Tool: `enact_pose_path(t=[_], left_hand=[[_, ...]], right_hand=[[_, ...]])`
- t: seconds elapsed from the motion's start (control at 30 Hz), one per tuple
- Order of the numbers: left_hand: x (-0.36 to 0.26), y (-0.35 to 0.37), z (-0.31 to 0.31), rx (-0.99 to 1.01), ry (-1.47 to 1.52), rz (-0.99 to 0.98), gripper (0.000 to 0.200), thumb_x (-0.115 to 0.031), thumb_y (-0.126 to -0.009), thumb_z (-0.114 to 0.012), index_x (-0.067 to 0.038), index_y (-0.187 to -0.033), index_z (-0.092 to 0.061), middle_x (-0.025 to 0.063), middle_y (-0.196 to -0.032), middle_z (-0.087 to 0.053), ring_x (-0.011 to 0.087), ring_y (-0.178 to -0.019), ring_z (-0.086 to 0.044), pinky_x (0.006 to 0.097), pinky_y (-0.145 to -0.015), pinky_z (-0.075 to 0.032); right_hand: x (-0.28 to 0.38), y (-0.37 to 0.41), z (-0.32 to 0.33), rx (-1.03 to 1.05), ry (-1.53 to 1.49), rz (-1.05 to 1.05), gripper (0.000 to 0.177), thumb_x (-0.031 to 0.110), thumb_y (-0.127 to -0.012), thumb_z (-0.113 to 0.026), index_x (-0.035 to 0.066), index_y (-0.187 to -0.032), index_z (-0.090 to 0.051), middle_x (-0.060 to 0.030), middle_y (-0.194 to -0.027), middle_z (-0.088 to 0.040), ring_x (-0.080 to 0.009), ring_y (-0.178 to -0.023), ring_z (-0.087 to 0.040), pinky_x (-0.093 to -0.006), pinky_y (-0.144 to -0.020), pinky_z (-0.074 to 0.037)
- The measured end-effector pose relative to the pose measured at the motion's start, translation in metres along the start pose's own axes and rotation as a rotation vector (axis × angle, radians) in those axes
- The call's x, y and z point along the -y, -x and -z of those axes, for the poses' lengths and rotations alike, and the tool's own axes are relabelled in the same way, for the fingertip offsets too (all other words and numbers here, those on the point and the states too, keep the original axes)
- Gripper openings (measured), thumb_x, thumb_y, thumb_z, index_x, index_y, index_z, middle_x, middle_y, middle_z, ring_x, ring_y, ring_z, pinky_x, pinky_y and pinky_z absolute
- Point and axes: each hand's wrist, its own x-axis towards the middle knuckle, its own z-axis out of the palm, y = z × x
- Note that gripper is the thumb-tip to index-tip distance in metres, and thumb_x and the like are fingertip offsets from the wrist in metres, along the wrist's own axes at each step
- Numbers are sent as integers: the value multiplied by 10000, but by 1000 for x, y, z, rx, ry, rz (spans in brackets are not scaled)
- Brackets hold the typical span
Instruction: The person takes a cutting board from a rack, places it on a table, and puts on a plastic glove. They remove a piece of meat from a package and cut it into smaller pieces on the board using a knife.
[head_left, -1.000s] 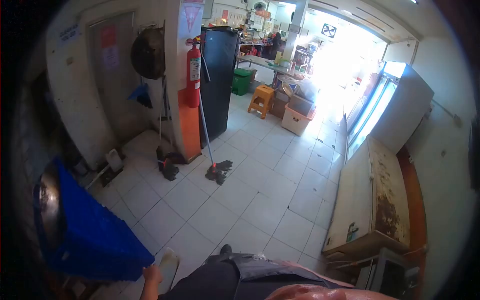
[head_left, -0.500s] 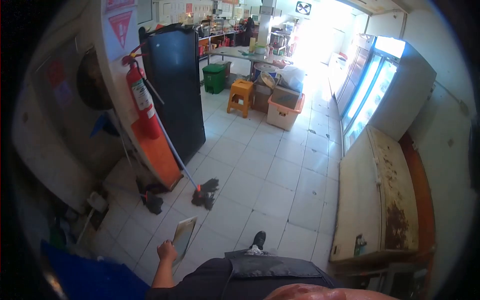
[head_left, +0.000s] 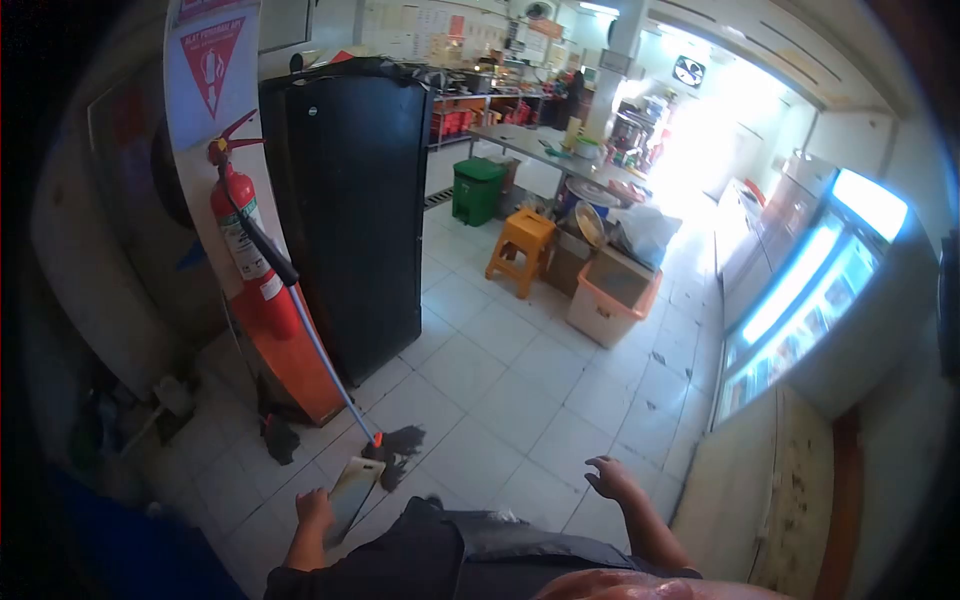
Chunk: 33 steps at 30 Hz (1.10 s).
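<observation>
My left hand (head_left: 314, 510) is closed around the edge of a flat rectangular panel (head_left: 352, 500), greyish with a pale strip at its far end. Its exact kind is not clear. The panel is held tilted at my left side, and its far end overlaps the dark mop head (head_left: 398, 450) in the view. My right hand (head_left: 608, 478) is out over the tiled floor on the right, fingers apart, holding nothing.
A red fire extinguisher (head_left: 250, 255) hangs on the pillar beside a tall black cabinet (head_left: 365, 215). Ahead are a green bin (head_left: 478, 190), a yellow stool (head_left: 521, 248) and a plastic tub (head_left: 607, 305). A lit glass-door fridge (head_left: 800, 290) lines the right wall.
My right hand has come into view on the right. The view has shifted, bringing the extinguisher and black cabinet closer. My left hand still holds the panel.
</observation>
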Motion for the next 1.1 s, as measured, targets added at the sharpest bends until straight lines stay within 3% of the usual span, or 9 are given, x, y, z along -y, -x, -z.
enact_pose_path(t=[0.1, 0.23, 0.37, 0.47, 0.7, 0.9, 1.03, 1.07, 1.1], left_hand=[[-7, -45, -6, 140, 13, 79, 361, -180, -784, -713, -96, -1130, -653, 114, -1139, -676, 291, -1126, -640, 448, -976, -441], [-21, -142, -24, 252, -54, 82, 413, -201, -733, -746, -98, -1124, -665, 118, -1144, -689, 313, -1102, -666, 459, -928, -508], [-71, -239, -3, 396, -122, 15, 433, -225, -746, -734, -110, -1160, -676, 121, -1128, -703, 317, -1078, -680, 443, -914, -531], [-157, -326, 88, 412, -51, -48, 427, -204, -780, -687, -128, -1200, -680, 122, -1145, -700, 313, -1071, -682, 434, -915, -535], [-303, -562, 116, 179, 50, -315, 308, -144, -845, -525, -92, -1139, -600, 142, -1175, -655, 372, -1058, -651, 495, -880, -517], [-465, -718, 226, -231, 339, -433, 197, -176, -919, -532, -74, -1067, -611, 166, -1074, -650, 416, -945, -643, 525, -818, -512], [-539, -803, 316, -356, 515, -309, 175, -205, -942, -565, -71, -1046, -606, 167, -1047, -648, 404, -933, -640, 516, -789, -516], [-552, -826, 329, -370, 564, -279, 171, -208, -944, -572, -71, -1042, -604, 167, -1041, -647, 400, -934, -638, 512, -782, -517], [-563, -857, 339, -438, 603, -305, 168, -207, -945, -572, -71, -1040, -599, 167, -1030, -644, 396, -931, -637, 506, -777, -517]], right_hand=[[-4, -100, 33, 50, 25, 8, 337, 304, -929, -662, 99, -1196, -676, -192, -1239, -654, -365, -1218, -577, -439, -988, -485], [-61, -174, -36, -19, -139, 245, 352, 380, -959, -600, 115, -1163, -710, -225, -1277, -630, -360, -1267, -548, -459, -1031, -454], [-99, -212, -74, 280, -291, -236, 365, 397, -963, -586, 112, -1152, -712, -217, -1264, -638, -358, -1251, -557, -460, -1026, -454], [-111, -251, -51, 264, -356, -416, 375, 410, -965, -575, 110, -1143, -714, -211, -1255, -644, -356, -1239, -565, -461, -1022, -454], [-160, -402, -21, 259, -453, -637, 404, 439, -971, -550, 105, -1124, -717, -198, -1233, -657, -352, -1211, -582, -463, -1013, -455], [-218, -613, 34, 335, -319, -454, 432, 464, -976, -529, 101, -1107, -721, -186, -1213, -668, -348, -1187, -597, -465, -1005, -455], [-279, -848, 71, 237, 45, 0, 452, 481, -980, -515, 98, -1096, -723, -178, -1201, -676, -346, -1170, -607, -466, -1000, -455], [-229, -898, 134, 316, -67, -152, 426, 465, -962, -537, 98, -1075, -724, -155, -1131, -701, -346, -1094, -639, -477, -950, -477], [-228, -960, 156, 315, -125, -3, 319, 367, -933, -599, 108, -1075, -722, -176, -1073, -705, -369, -1066, -646, -468, -933, -494]])
